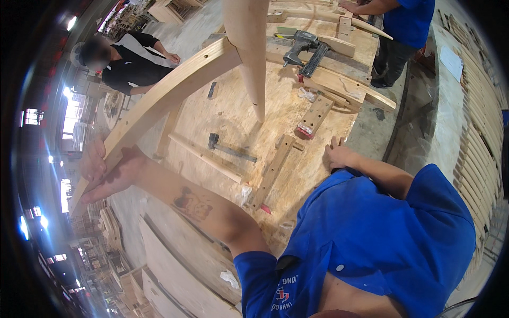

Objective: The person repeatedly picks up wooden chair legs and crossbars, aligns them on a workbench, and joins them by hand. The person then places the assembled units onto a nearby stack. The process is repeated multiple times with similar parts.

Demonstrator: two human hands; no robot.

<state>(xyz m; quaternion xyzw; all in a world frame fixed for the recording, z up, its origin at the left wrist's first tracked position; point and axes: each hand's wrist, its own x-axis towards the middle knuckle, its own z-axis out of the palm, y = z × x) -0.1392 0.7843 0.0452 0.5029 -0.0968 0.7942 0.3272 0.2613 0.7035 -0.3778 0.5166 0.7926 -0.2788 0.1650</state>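
My left hand [108, 172], its arm stretched out to the left, is wrapped round the lower end of a curved wooden rail [169, 90]. The rail's upper end meets a tapered round wooden leg [252, 69], whose narrow tip points down over the plywood workbench [207, 119]. My right hand [339, 153] lies on the bench's right edge, fingers apart, with nothing in it. Nearest to it are a drilled wooden block [315, 114] with a red end and a longer wooden bar with holes [273, 172].
A hammer [230, 148] and a thin wooden stick [204, 156] lie mid-bench. Toward the far side sits a nail gun [307, 53] beside wooden boards. One person [132, 61] stands at the far left, another in blue [405, 32] at the far right. Slatted wooden parts [466, 175] line the right.
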